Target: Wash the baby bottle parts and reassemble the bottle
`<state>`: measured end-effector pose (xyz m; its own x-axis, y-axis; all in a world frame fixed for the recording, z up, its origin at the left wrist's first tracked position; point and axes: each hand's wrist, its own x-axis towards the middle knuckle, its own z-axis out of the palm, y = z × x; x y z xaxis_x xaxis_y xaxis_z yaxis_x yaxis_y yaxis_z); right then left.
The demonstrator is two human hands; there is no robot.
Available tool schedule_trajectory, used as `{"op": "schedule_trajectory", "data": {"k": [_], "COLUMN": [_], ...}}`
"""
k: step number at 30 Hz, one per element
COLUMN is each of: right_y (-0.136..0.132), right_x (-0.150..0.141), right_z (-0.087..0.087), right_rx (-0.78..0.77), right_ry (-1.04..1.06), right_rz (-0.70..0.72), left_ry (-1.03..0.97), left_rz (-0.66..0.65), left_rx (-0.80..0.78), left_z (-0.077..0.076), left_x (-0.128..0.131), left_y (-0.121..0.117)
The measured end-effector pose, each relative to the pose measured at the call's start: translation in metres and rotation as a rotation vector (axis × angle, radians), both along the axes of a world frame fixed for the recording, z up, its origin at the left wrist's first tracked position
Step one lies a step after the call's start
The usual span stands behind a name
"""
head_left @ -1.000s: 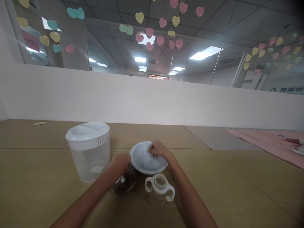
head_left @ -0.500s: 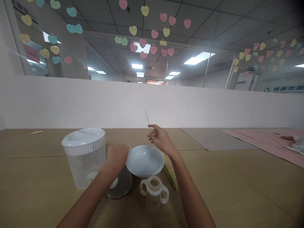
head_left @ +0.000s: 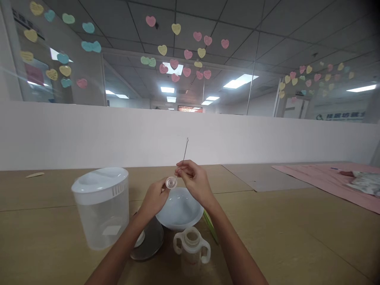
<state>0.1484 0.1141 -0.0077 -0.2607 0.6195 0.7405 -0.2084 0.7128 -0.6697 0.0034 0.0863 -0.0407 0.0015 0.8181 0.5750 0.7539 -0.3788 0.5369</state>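
My left hand [head_left: 156, 196] pinches a small round translucent bottle nipple [head_left: 171, 182], its ringed open side towards me. In my right hand [head_left: 194, 180] is a thin wire brush [head_left: 185, 149], held between thumb and fingers. Its looped end points up; the lower end meets the nipple's edge, and I see no bristles. Both hands are above a white bowl [head_left: 179, 211]. In front of the bowl stands a lidless two-handled baby bottle [head_left: 191, 247]. A dark round tray [head_left: 151, 241] lies under my left forearm, with a white piece [head_left: 140, 239] on it, partly hidden.
To the left stands a clear container with a white lid [head_left: 101, 186]. A green long-handled item [head_left: 210, 227] lies right of the bowl, partly hidden by my arm. Pink cloth [head_left: 320, 180] and a doll-like item in patterned fabric [head_left: 366, 182] are at far right. A white wall closes the back.
My left hand has risen from beside the bowl and now shows the nipple. The brush has tilted from leaning left to leaning right, and my hands have come together. The view has shifted slightly.
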Motion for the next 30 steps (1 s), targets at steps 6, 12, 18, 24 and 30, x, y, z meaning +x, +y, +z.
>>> {"op": "schedule_trajectory", "data": {"k": [6, 12, 18, 24, 30], "right_y": [-0.004, -0.003, 0.007, 0.015, 0.015], "right_x": [-0.004, 0.003, 0.003, 0.004, 0.006], "right_z": [0.0, 0.005, -0.001, -0.004, -0.004], "right_rx": [-0.027, -0.109, -0.11, -0.036, -0.046], "right_ry": [0.039, 0.151, 0.092, 0.066, 0.022], "right_rz": [0.061, 0.165, 0.152, 0.08, 0.097], "left_ry": [-0.079, -0.098, -0.14, -0.275, -0.253], "left_rz": [-0.028, -0.04, -0.078, -0.138, -0.121], "left_rx": [0.049, 0.031, 0.004, -0.079, -0.11], "left_z": [0.001, 0.0, 0.0, 0.007, 0.005], "left_x": [-0.003, 0.0, 0.008, 0.018, 0.016], "left_y": [-0.001, 0.0, -0.004, -0.01, -0.013]}}
